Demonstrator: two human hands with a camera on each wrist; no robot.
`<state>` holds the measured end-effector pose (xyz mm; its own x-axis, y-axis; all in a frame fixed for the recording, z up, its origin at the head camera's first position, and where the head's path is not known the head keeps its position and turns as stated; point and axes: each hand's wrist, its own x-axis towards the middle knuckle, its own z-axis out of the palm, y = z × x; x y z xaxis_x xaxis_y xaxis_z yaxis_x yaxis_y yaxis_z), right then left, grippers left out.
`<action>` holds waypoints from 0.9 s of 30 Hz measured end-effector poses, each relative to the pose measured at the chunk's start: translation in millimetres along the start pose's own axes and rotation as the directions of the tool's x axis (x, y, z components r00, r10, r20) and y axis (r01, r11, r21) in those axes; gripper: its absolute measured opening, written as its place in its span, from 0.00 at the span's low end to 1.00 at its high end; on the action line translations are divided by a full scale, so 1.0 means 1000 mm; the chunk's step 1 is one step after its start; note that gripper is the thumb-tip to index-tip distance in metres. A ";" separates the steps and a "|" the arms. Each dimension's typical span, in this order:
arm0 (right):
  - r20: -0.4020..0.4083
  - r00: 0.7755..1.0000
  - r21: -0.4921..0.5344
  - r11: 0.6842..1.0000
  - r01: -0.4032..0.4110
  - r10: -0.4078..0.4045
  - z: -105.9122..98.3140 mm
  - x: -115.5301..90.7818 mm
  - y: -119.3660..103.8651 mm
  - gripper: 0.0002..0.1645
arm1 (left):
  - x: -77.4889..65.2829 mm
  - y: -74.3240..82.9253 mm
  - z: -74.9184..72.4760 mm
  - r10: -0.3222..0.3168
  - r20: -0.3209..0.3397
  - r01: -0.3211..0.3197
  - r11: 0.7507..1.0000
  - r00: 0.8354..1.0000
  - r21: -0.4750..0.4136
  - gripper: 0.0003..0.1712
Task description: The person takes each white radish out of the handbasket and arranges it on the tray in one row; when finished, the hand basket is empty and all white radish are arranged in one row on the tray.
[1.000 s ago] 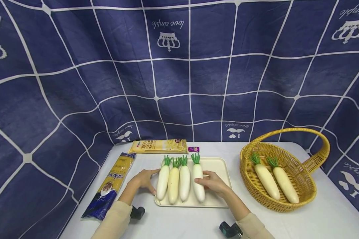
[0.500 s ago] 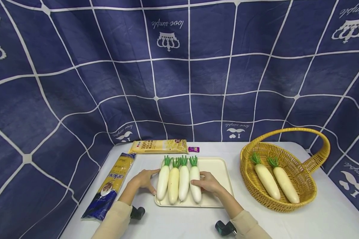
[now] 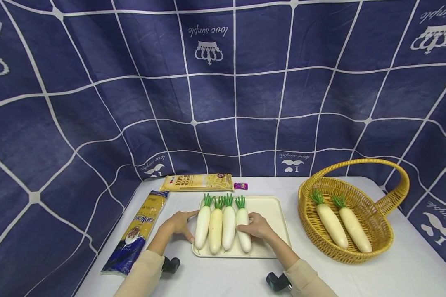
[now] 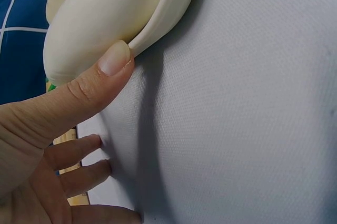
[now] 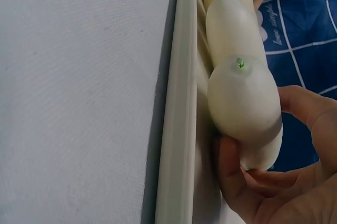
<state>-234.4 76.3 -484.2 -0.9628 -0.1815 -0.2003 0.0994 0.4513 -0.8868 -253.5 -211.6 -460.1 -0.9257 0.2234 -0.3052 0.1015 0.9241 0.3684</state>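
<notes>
Several white radishes with green tops lie side by side on a cream tray point(image 3: 271, 214). My right hand point(image 3: 259, 227) holds the rightmost white radish point(image 3: 242, 217), its thumb over the top and fingers along the right side. In the right wrist view, digits sit on both sides of that radish point(image 5: 243, 100). My left hand point(image 3: 179, 223) stays at the tray's left edge with fingers spread. In the left wrist view, its thumb touches the tray rim beside the leftmost radish point(image 4: 102, 21); the other fingers lie loosely near the tablecloth. A yellower radish point(image 3: 215, 231) lies second from left.
On the right stands a wicker basket point(image 3: 306, 229) with a tall handle, holding two more radishes point(image 3: 332, 226). A blue-and-gold pasta pack point(image 3: 135, 233) lies left. Behind the tray are a yellow noodle pack point(image 3: 197, 182) and a small purple packet point(image 3: 240, 186).
My right hand has slid the rightmost radish left, bringing it close beside its neighbour, mostly in the first half second. The left hand has hardly moved.
</notes>
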 end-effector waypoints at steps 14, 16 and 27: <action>0.011 1.000 -0.037 0.999 0.010 -0.010 -0.004 -0.003 -0.002 0.44 | 0.000 0.001 -0.001 -0.001 0.005 0.001 1.000 1.000 0.005 0.60; 0.027 1.000 -0.036 0.999 0.006 -0.005 -0.004 -0.004 -0.002 0.43 | 0.000 0.001 -0.001 0.001 0.005 -0.001 1.000 1.000 0.010 0.60; 0.036 0.999 -0.026 1.000 -0.014 0.015 -0.009 -0.008 0.000 0.45 | 0.001 0.000 0.000 -0.005 0.005 0.005 1.000 1.000 0.000 0.60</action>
<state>-228.6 85.2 -478.7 -0.9515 -0.2065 -0.2282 0.1058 0.4767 -0.8727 -253.8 -211.0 -460.5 -0.9245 0.2206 -0.3110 0.0972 0.9251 0.3672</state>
